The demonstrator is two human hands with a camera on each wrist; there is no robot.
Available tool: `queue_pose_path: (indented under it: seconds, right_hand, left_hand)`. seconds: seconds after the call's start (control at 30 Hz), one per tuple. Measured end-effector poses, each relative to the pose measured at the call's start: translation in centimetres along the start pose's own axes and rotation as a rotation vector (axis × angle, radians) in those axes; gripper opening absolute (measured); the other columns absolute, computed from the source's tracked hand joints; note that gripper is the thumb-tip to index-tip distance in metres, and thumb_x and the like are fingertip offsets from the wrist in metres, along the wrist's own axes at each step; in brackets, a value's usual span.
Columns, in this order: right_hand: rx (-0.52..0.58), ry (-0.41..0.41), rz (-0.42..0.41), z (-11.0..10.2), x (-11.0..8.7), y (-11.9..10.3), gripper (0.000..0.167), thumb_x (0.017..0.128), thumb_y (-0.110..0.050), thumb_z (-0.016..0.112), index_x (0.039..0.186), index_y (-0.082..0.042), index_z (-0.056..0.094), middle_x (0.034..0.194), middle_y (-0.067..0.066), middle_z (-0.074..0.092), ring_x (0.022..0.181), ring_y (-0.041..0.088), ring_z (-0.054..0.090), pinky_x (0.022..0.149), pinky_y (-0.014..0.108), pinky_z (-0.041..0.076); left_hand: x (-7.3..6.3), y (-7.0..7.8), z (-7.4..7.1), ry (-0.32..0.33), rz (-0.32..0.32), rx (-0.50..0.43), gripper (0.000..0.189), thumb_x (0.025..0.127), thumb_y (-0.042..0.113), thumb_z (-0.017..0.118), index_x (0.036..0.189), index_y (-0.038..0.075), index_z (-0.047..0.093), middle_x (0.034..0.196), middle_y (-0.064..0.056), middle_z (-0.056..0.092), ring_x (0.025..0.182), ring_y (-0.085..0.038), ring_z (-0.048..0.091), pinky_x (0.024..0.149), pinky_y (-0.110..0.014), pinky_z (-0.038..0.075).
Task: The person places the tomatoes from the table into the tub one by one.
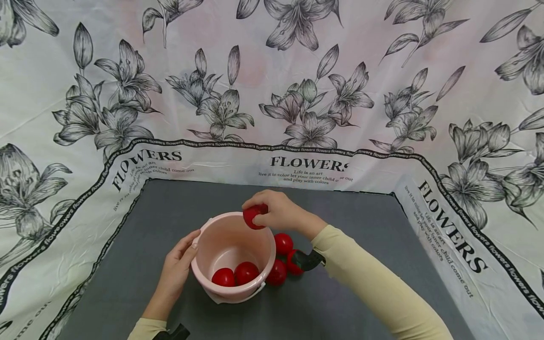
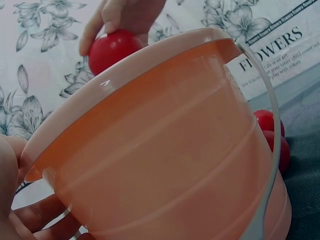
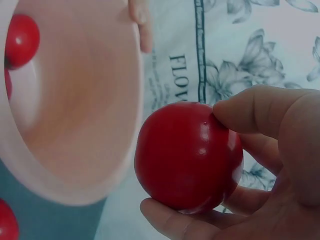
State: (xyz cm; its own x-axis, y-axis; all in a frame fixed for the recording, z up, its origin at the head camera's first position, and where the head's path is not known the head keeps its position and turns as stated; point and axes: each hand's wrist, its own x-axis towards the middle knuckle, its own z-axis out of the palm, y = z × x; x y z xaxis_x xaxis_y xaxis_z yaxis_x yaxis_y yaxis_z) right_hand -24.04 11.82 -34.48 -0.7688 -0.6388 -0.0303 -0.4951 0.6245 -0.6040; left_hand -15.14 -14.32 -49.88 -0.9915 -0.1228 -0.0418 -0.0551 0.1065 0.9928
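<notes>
A pink bucket (image 1: pixel 227 293) with a pale handle (image 2: pixel 270 150) stands on the grey surface, its mouth toward the head camera. My left hand (image 1: pixel 175 264) grips its left side at the rim. In my right hand (image 1: pixel 280 210) is a glossy red tomato (image 3: pixel 187 157), held between thumb and fingers at the far right part of the rim, above the mouth's edge. Inside the bucket, two tomatoes lie at the bottom, one left (image 1: pixel 223 277) and one right (image 1: pixel 246 273).
Three more tomatoes sit close together right of the bucket: one at the back (image 1: pixel 284 243), one in front (image 1: pixel 277 273) and one partly hidden by a black wrist strap (image 1: pixel 310 259). Flower-printed cloth (image 1: pixel 306 167) rises around the grey tabletop (image 1: pixel 361 226).
</notes>
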Motion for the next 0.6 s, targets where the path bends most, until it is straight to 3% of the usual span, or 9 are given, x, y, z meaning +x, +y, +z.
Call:
queue_pose_path:
  seconds: [0.17,0.47,0.6]
  right_hand:
    - [0.004,-0.042,-0.003,1.3,0.1,-0.4,0.037,0.091,-0.007,0.066,0.128,-0.014,0.071,0.132,0.01,0.064,0.117,0.026,0.058,0.089,0.032,0.059]
    - [0.02,-0.149,-0.054,3.8,0.4,-0.6,0.037,0.088,-0.008,0.068,0.124,-0.016,0.073,0.122,0.006,0.068,0.108,0.019,0.054,0.079,0.021,0.054]
    - [0.024,-0.206,-0.066,5.0,0.3,-0.8,0.037,0.087,-0.008,0.07,0.123,-0.016,0.074,0.115,0.001,0.07,0.099,0.013,0.055,0.076,0.018,0.054]
  left_hand:
    - [-0.1,0.1,-0.1,-0.006,0.003,0.003,0.044,0.109,0.026,0.049,0.151,0.013,0.049,0.153,-0.012,0.05,0.111,0.015,0.054,0.091,-0.007,0.049]
    - [0.0,-0.1,0.0,0.003,-0.005,0.003,0.044,0.108,0.026,0.05,0.15,0.013,0.05,0.149,-0.009,0.051,0.11,0.014,0.054,0.09,-0.009,0.05]
    - [0.0,-0.1,0.0,0.006,0.002,-0.002,0.044,0.108,0.026,0.05,0.15,0.012,0.05,0.142,0.004,0.055,0.11,0.014,0.055,0.09,-0.009,0.05]
